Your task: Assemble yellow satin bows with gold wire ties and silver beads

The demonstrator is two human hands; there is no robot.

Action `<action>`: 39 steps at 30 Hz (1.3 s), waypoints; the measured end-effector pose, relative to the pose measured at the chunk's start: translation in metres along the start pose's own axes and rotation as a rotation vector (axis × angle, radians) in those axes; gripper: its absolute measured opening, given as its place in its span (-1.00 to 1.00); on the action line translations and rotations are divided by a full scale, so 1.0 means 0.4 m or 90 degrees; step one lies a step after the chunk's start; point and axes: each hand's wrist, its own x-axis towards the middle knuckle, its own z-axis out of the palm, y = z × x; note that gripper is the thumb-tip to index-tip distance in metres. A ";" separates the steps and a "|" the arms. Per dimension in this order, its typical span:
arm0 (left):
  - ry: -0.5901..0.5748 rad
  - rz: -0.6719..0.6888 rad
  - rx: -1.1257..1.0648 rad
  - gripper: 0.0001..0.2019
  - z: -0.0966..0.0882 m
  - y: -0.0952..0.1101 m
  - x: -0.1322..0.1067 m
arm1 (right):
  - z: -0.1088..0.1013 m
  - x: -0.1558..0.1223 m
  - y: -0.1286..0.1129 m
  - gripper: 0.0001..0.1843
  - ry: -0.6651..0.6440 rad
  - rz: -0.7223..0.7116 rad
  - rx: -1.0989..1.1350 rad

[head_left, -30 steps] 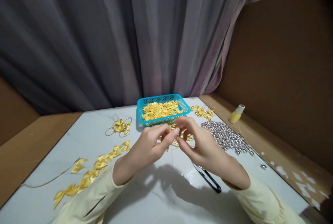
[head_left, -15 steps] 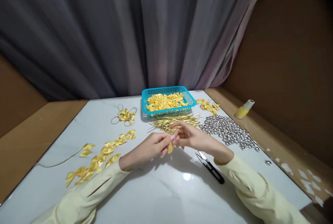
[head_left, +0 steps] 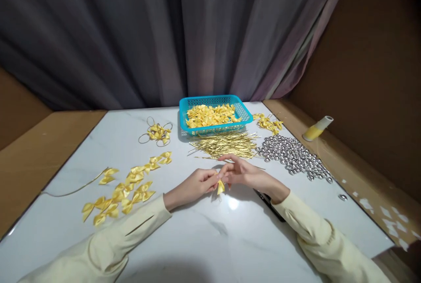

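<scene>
Between my hands, over the middle of the white table, is a small yellow ribbon bow (head_left: 220, 187), partly covered by fingertips. My left hand (head_left: 199, 185) pinches it from the left. The thumb and index finger of my right hand (head_left: 241, 174) close on it from the other side. A thin thread seems to hang below the bow. Just beyond my fingers lies a heap of gold twist ties (head_left: 226, 145). Thread snips (head_left: 268, 202) with a black handle lie under my right wrist, mostly hidden.
A blue basket (head_left: 215, 131) of yellow bows stands at the back. Silver beads (head_left: 292, 153) spread at right, near a yellow thread spool (head_left: 317, 129). Loose bows (head_left: 121, 191) and a cord (head_left: 75, 191) lie left. Bows with loops (head_left: 158, 133) sit behind them.
The view has tilted slightly downward. Both hands stay together at the bow, which now shows more below my fingers. My right forearm now covers more of the snips.
</scene>
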 end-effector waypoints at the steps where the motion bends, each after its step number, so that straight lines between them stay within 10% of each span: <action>1: 0.007 0.002 0.007 -0.61 0.001 -0.002 0.001 | -0.001 -0.001 0.000 -0.52 -0.010 -0.009 -0.017; 20: 0.213 0.061 0.118 -0.66 0.041 -0.029 0.001 | -0.002 0.009 0.038 -0.57 0.070 -0.113 -0.044; 39: 0.251 0.127 0.206 -0.73 0.044 -0.019 -0.010 | -0.005 0.001 -0.011 -0.41 0.183 -0.001 0.000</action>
